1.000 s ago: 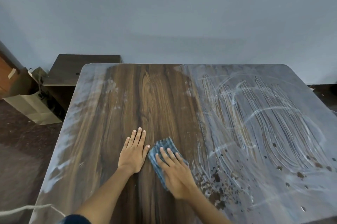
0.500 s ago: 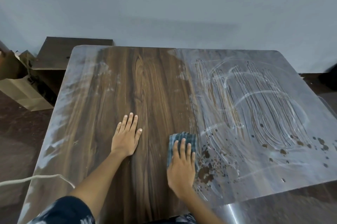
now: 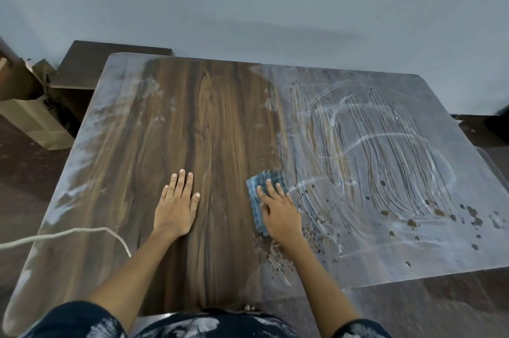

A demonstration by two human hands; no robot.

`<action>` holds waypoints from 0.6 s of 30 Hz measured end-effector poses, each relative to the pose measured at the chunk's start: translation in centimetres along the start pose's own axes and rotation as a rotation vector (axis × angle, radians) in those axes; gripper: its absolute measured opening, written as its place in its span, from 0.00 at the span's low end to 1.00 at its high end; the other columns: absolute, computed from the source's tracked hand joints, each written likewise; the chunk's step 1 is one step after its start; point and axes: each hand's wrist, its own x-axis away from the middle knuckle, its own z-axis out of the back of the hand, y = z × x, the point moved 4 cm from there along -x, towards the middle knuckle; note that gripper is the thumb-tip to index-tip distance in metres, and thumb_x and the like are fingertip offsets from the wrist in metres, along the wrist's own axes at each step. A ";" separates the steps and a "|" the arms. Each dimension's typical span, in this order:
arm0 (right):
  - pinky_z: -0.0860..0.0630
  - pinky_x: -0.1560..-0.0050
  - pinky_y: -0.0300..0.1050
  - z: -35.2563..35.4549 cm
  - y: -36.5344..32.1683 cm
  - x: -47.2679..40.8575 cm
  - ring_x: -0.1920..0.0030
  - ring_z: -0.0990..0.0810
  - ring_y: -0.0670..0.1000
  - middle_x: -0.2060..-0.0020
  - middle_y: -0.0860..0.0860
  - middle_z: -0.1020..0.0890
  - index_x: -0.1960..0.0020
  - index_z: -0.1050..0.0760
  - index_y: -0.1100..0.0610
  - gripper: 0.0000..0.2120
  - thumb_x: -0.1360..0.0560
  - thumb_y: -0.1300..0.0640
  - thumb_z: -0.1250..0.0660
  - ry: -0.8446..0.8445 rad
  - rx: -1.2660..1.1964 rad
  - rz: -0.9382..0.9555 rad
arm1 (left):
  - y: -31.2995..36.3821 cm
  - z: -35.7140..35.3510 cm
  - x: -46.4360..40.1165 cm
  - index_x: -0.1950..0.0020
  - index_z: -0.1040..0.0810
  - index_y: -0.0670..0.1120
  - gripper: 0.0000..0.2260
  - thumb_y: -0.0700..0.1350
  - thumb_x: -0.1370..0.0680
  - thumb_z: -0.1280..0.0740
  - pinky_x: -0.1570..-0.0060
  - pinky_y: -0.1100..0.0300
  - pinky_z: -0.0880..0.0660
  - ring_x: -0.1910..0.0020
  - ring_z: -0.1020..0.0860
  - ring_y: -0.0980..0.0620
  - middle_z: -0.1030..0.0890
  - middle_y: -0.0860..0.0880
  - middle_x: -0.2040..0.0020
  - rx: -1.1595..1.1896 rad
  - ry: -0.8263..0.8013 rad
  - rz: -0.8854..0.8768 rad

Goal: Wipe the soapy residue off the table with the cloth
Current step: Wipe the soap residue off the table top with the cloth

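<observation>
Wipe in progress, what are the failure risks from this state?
1. The cloth is small beside the soapy residue covering the table's right half; it may saturate and smear.
2. A residue strip along the left edge could be missed.
3. The right hand presses with flat fingers, so the cloth could slip.

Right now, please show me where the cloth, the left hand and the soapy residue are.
cloth (image 3: pixel 260 184): head view, on the blue fabric beyond the fingertips.
left hand (image 3: pixel 175 206): head view, on the back of the hand, flat on the table.
soapy residue (image 3: pixel 385 145): head view, on the white streaks, table's right half.
</observation>
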 end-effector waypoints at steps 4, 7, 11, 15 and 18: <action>0.41 0.27 0.50 -0.6 0.5 4.1 0.23 0.53 0.53 0.23 0.47 0.50 0.25 0.42 0.46 0.22 0.17 0.58 0.50 0.017 -0.101 -0.213 | 0.5 -0.4 2.2 0.25 0.50 0.42 0.26 0.53 0.20 0.55 0.27 0.51 0.51 0.24 0.52 0.46 0.50 0.44 0.23 0.016 0.024 0.051; 0.34 0.30 0.50 -2.1 -2.5 7.4 0.24 0.54 0.54 0.23 0.46 0.55 0.24 0.45 0.45 0.29 0.20 0.67 0.47 -0.040 -0.067 -0.134 | 1.4 -0.7 3.5 0.24 0.51 0.42 0.24 0.48 0.18 0.50 0.27 0.51 0.52 0.24 0.54 0.46 0.51 0.44 0.23 0.045 0.033 0.101; 0.54 0.25 0.48 -3.9 -6.1 8.4 0.23 0.56 0.55 0.23 0.50 0.53 0.24 0.42 0.50 0.30 0.22 0.69 0.43 -0.178 -0.020 0.254 | 2.3 -1.3 5.4 0.24 0.52 0.42 0.24 0.49 0.18 0.50 0.27 0.50 0.52 0.24 0.54 0.46 0.52 0.44 0.23 0.045 0.023 0.139; 0.43 0.28 0.49 -2.3 -4.8 5.8 0.24 0.48 0.53 0.23 0.48 0.46 0.26 0.38 0.49 0.21 0.18 0.58 0.47 -0.099 0.024 0.309 | 2.7 -1.8 7.7 0.24 0.50 0.41 0.28 0.53 0.21 0.56 0.27 0.49 0.50 0.24 0.52 0.45 0.50 0.43 0.23 0.020 0.019 0.135; 0.39 0.29 0.48 -1.3 -1.9 5.5 0.24 0.49 0.51 0.23 0.47 0.47 0.25 0.41 0.48 0.20 0.17 0.56 0.50 -0.034 0.016 0.206 | 3.1 -2.1 9.1 0.24 0.52 0.42 0.27 0.53 0.20 0.56 0.27 0.50 0.52 0.24 0.54 0.46 0.52 0.44 0.23 0.030 0.017 0.156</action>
